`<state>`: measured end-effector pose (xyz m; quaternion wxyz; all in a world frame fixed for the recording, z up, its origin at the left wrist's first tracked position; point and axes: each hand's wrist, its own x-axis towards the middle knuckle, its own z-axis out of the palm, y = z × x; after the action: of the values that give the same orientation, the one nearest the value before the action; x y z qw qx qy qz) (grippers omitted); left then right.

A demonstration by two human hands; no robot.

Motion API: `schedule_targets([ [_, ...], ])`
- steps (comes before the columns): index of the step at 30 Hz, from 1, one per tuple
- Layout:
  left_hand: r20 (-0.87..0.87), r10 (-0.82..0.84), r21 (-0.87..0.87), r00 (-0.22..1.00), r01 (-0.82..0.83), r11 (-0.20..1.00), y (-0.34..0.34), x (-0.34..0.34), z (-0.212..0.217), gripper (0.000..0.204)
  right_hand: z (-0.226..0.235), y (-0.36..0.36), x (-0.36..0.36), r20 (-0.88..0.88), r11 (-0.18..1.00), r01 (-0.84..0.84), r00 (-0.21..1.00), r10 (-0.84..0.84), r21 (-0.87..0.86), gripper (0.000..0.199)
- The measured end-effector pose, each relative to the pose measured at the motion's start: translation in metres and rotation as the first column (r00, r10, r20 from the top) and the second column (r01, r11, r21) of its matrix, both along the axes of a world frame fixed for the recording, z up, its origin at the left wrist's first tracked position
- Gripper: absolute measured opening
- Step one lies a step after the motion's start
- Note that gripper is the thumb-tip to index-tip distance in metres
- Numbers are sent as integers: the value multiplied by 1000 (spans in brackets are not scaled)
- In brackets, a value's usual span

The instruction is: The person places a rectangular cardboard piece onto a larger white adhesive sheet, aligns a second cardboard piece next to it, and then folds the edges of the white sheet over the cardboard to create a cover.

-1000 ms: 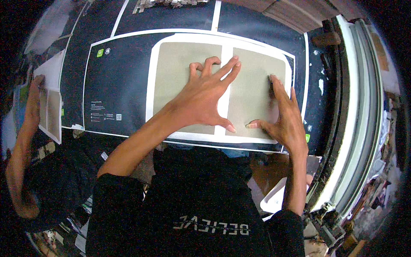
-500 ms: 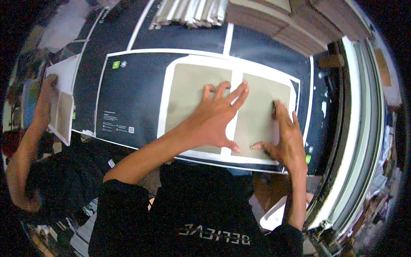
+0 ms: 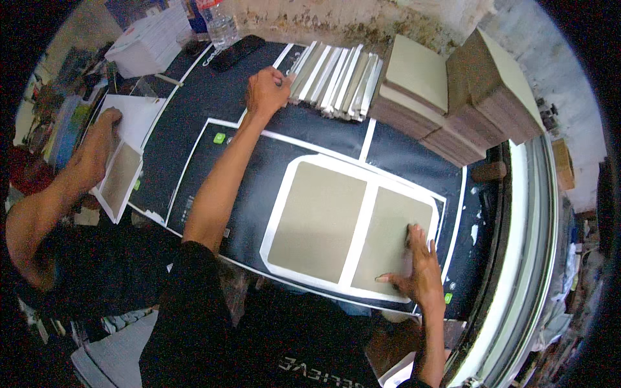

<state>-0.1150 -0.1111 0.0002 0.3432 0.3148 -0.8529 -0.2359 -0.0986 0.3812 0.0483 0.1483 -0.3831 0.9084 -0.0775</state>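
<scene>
My right hand (image 3: 424, 275) rests with spread fingers on the right-hand grey-brown board (image 3: 391, 226). A matching board (image 3: 320, 223) lies to its left. Both sit on a white sheet (image 3: 279, 223) with cut corners, whose border shows around them and as a band between them. My left hand (image 3: 266, 92) is stretched to the back, fingers bent and pinched at the left end of a row of narrow board strips (image 3: 336, 81). It seems to grip the outermost strip, though the fingers partly hide it.
Stacks of boards (image 3: 420, 74) stand at the back right. A phone (image 3: 238, 53), a plastic bottle (image 3: 222, 29) and a paper stack (image 3: 147, 40) are at the back left. At the left, a co-worker's hand (image 3: 108, 119) touches a white sheet. Long rails (image 3: 527, 258) run along the right edge.
My left hand has left the boards and reached back to the strips. My right hand stays on the right board. The view has shifted, showing more of the back of the table.
</scene>
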Motion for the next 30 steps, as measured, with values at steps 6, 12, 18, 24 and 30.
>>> schedule_targets([
  [6,135,23,51,991,-30,998,-20,-21,-4,13,4,-2,2,51,999,43,998,-42,-9,133],
  [12,-103,-29,131,994,42,990,17,18,36,12,10,-4,10,-42,995,46,998,-50,-91,110],
  [18,-300,-466,756,832,506,416,207,130,50,23,18,-31,55,281,767,270,952,-122,-582,32],
  [24,-335,-497,884,800,450,127,276,167,42,21,9,-42,64,749,515,724,627,-214,-459,26],
  [30,-409,-561,908,720,380,-174,288,175,31,28,-7,-20,67,894,429,786,412,174,-445,22],
])
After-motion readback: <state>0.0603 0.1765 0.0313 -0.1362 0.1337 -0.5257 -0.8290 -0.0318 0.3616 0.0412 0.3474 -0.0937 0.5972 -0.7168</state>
